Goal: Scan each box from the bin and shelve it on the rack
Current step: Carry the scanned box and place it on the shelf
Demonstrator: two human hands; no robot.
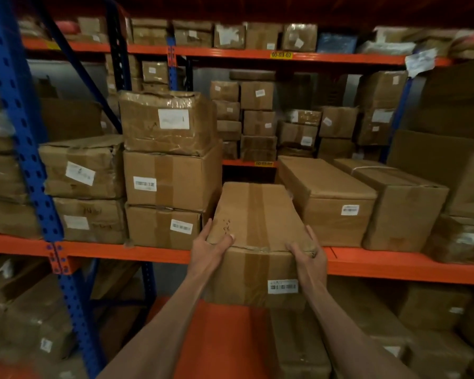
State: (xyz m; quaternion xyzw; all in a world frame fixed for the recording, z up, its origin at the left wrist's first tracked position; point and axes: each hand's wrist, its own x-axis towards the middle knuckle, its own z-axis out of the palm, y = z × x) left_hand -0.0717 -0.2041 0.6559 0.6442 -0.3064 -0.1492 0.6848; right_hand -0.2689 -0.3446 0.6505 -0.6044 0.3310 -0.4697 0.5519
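Both hands hold a taped cardboard box [260, 214] at centre frame. Left hand [212, 248] and right hand [308, 255] curl their grip over its near corners. Its far end lies in the orange rack shelf [121, 251].

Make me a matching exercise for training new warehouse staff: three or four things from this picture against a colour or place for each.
Things:
1. Held box
2. Shelf beam
3. Rack post
4. Shiny taped box

Matches:
a. blue
b. top of the left stack
c. between both hands
d. orange

Pairs: 1-c, 2-d, 3-a, 4-b
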